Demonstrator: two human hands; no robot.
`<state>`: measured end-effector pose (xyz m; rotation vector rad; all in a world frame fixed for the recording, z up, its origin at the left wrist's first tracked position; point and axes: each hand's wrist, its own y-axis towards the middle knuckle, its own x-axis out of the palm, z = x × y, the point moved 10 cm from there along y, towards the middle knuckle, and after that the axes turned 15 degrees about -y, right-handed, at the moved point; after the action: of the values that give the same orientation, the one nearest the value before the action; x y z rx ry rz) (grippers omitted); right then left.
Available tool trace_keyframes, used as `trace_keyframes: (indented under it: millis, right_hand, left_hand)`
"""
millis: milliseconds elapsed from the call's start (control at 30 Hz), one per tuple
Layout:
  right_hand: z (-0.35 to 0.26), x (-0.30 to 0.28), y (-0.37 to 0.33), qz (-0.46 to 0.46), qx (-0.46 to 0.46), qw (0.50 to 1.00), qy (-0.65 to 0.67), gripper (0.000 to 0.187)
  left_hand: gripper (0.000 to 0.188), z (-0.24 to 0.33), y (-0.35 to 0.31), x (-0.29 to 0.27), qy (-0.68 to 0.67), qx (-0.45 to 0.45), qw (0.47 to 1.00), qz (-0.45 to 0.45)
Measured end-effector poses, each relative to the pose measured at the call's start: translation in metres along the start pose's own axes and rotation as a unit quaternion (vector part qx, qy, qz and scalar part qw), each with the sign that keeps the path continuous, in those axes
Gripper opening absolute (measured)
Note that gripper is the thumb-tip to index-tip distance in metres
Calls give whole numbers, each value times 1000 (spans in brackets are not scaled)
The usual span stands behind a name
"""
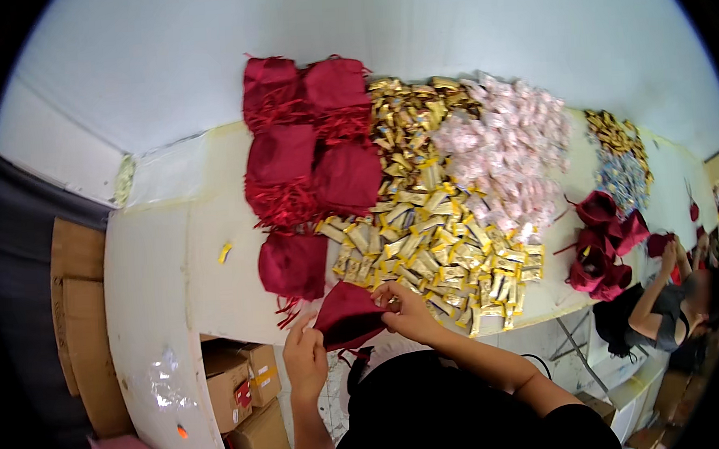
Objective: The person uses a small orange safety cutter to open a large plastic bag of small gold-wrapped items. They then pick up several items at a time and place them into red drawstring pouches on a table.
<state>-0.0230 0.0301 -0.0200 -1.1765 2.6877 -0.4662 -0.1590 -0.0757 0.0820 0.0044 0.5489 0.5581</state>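
A dark red fabric pouch is held up at the table's front edge, its mouth tipped toward me. My left hand grips the left side of its rim. On the other side, my right hand pinches the rim; whether something small is also between those fingers, I cannot make out. Just beyond the pouch lies a wide heap of gold and yellow wrapped bars. Flat stacks of dark red pouches with red drawstrings sit to the left of the heap.
Behind the bars are brown-gold wrapped sweets and pale pink packets. Open, filled pouches stand at right, near blue packets. A co-worker handles a pouch at far right. Cardboard boxes are under the table.
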Motion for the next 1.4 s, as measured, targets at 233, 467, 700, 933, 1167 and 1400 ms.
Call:
trace_keyframes:
  millis: [233,467,700,933,1167,1400]
  right_hand:
    - [87,-78,-6,10,23,993,-111,35]
    - [82,-196,0,342,0,738,-582,51]
    - [86,-195,37,299,-109,702,-637,44]
    - [79,-189,19,288,-241,730,-571,42]
    - [56,-270,0,510,-127,768,-366,41]
    - [83,-343,20,375,117,803,-449,82]
  left_hand:
    - [26,-23,7,54,51,38,987,-147]
    - [18,-29,25,45,-31,-49,998,-34]
    - [32,-34,29,40,4,-38,999,8]
    - [49,-6,41,54,-16,-2,999,-31]
    - [59,-47,40,66,-182,-115,975,-55]
    - [59,-44,45,83,-174,-123,973,-91]
